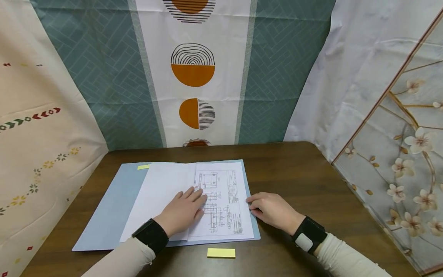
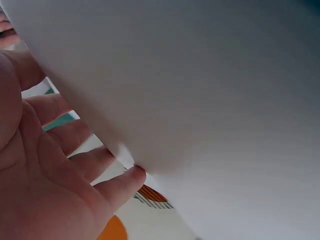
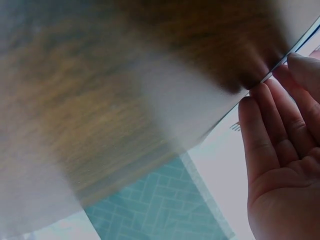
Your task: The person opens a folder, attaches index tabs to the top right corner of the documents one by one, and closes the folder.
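A light blue folder [image 1: 104, 215] lies opened out on the table, with white pages inside. The left-hand page [image 1: 166, 184] looks blank; the right-hand page [image 1: 225, 196] carries printed technical drawings. My left hand [image 1: 181, 211] rests with fingers spread across the fold between these pages, covering part of the drawing. In the left wrist view its fingers [image 2: 120, 190] lie against the white paper. At the folder's right edge, my right hand [image 1: 273, 209] touches the border with its fingertips. Those fingers [image 3: 260, 135] look fairly straight along the edge in the right wrist view.
A pad of yellow sticky notes [image 1: 221, 252] lies in front of the folder. One yellow strip [image 1: 143, 167] sticks near the folder's top left. The brown wooden table [image 1: 294, 169] meets patterned curtains [image 1: 277, 77] at the back and sides.
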`<state>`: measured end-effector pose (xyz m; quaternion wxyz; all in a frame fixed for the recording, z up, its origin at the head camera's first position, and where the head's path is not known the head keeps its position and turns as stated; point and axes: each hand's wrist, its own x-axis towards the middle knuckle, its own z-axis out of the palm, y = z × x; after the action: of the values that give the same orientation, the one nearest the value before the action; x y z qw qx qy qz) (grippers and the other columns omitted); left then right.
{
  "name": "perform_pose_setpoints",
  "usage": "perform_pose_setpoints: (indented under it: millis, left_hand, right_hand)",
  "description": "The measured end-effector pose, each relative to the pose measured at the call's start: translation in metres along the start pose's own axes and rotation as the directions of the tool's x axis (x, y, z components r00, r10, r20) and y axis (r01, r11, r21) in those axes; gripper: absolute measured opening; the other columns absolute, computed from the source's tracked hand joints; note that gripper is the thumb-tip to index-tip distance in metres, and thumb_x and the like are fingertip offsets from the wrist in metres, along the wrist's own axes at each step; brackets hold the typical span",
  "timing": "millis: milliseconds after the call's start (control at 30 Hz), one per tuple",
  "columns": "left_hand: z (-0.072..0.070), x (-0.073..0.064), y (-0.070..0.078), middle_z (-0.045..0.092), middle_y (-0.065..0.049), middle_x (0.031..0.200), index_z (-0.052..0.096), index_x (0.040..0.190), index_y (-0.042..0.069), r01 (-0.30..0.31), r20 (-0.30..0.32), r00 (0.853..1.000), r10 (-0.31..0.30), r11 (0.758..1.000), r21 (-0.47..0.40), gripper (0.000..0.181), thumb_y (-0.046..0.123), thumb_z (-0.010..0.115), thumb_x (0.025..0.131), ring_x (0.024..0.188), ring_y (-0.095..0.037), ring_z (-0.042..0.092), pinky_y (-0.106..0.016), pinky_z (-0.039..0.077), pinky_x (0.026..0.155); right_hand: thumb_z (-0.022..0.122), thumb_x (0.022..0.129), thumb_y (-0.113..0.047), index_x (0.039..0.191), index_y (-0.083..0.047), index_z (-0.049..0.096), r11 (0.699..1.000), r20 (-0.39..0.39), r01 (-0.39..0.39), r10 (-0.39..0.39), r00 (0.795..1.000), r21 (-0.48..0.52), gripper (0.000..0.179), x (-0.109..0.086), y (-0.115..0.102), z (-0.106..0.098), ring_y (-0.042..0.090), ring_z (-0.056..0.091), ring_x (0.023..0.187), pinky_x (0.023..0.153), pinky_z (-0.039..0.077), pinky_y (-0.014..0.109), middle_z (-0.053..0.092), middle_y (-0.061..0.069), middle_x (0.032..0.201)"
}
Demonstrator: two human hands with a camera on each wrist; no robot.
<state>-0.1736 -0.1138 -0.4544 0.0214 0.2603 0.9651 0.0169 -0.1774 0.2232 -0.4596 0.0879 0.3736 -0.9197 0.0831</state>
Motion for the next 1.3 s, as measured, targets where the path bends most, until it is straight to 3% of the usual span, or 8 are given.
perform_pose_setpoints:
  millis: [100, 233, 567, 833, 1300]
  left_hand:
    - [0.003, -0.003, -0.005, 0.044, -0.012, 0.173, 0.057, 0.162, 0.015, 0.022, 0.02, 1.0, -0.021, 0.999, -0.041, 0.06, 0.04, 0.07, 0.109, 0.162, -0.041, 0.033, -0.064, 0.033, 0.125]
    - [0.002, -0.006, -0.013, 0.039, -0.015, 0.175, 0.054, 0.163, 0.012, 0.005, 0.041, 0.999, -0.003, 0.998, -0.069, 0.063, 0.041, 0.068, 0.109, 0.164, -0.04, 0.029, -0.061, 0.032, 0.127]
    - [-0.012, -0.008, -0.035, 0.037, -0.015, 0.176, 0.049, 0.164, 0.003, -0.013, 0.099, 0.995, 0.026, 0.991, -0.131, 0.072, 0.04, 0.072, 0.107, 0.165, -0.036, 0.029, -0.054, 0.032, 0.128]
    - [-0.004, -0.006, -0.036, 0.035, -0.014, 0.177, 0.049, 0.165, 0.005, 0.002, 0.089, 0.996, 0.005, 0.996, -0.086, 0.071, 0.042, 0.071, 0.108, 0.165, -0.043, 0.026, -0.056, 0.03, 0.128]
    - [-0.008, -0.009, -0.032, 0.032, -0.016, 0.178, 0.053, 0.164, 0.011, 0.012, 0.084, 0.996, -0.004, 0.995, -0.095, 0.065, 0.039, 0.07, 0.108, 0.163, -0.047, 0.029, -0.058, 0.033, 0.126]
  right_hand:
    - [0.096, 0.088, -0.012, 0.104, -0.011, 0.089, 1.0, 0.003, -0.006, 0.006, 1.0, 0.003, 0.018, 0.0, 0.001, 0.0, 0.021, 0.075, 0.105, 0.093, 0.063, 0.037, 0.079, 0.006, 0.125]
    - [0.095, 0.088, -0.012, 0.106, -0.01, 0.089, 1.0, 0.002, -0.007, 0.007, 1.0, 0.002, 0.019, 0.0, 0.0, 0.001, 0.021, 0.075, 0.105, 0.093, 0.063, 0.037, 0.08, 0.006, 0.125]
    - [0.095, 0.088, -0.011, 0.106, -0.01, 0.088, 1.0, -0.009, 0.004, -0.004, 1.0, 0.017, 0.019, -0.001, 0.001, 0.001, 0.02, 0.075, 0.102, 0.091, 0.064, 0.035, 0.08, 0.006, 0.124]
    - [0.096, 0.088, -0.011, 0.106, -0.009, 0.088, 1.0, -0.013, 0.008, -0.007, 1.0, 0.013, 0.02, 0.0, 0.001, 0.001, 0.02, 0.075, 0.102, 0.09, 0.064, 0.035, 0.08, 0.007, 0.123]
    - [0.096, 0.088, -0.011, 0.107, -0.009, 0.088, 0.999, -0.006, 0.007, -0.007, 1.0, 0.038, 0.021, -0.001, 0.003, 0.001, 0.021, 0.075, 0.104, 0.092, 0.063, 0.036, 0.08, 0.006, 0.125]
